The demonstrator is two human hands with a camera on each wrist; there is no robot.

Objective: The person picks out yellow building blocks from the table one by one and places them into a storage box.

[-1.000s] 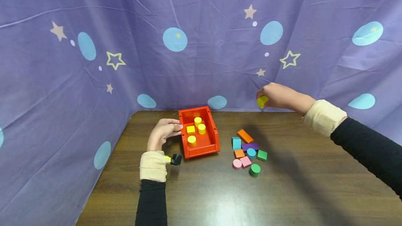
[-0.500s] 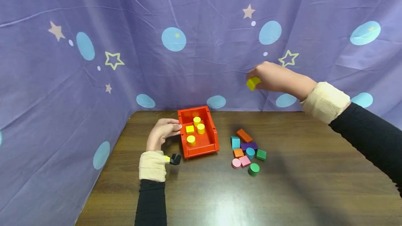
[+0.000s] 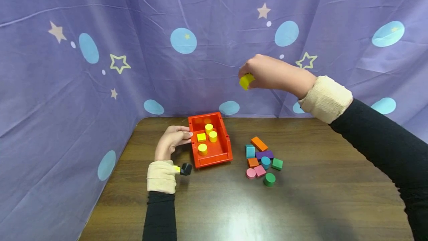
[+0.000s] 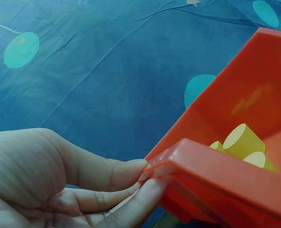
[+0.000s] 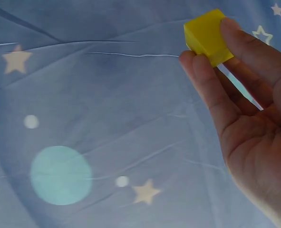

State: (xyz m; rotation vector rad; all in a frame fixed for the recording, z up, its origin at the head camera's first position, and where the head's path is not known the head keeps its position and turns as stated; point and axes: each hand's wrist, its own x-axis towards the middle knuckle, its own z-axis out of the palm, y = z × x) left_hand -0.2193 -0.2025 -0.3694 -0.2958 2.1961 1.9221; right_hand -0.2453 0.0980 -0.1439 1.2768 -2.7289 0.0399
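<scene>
In the head view my left hand (image 3: 169, 141) grips the left wall of a red open-front bin (image 3: 229, 145) on the table. The left wrist view shows its thumb and fingers pinching the rim of the bin (image 4: 230, 175). Three yellow cylinders (image 3: 202, 149) and a flat-topped yellow block (image 3: 201, 137) lie inside. High above the table, right of the bin, my right hand (image 3: 272, 73) holds another yellow block (image 3: 246, 81). Up close in the right wrist view, that block (image 5: 207, 35) is pinched between thumb and fingertips.
Right of the bin lies a loose cluster of blocks: an orange bar (image 3: 259, 144), a purple piece (image 3: 264, 155), a green cylinder (image 3: 269, 179), a pink cylinder (image 3: 250, 173) and several others. A purple patterned curtain (image 3: 207, 47) hangs behind the wooden table (image 3: 317, 196).
My right hand has risen and moved left, carrying the yellow block from the right of the cluster toward the bin. The left hand keeps its hold on the bin's wall.
</scene>
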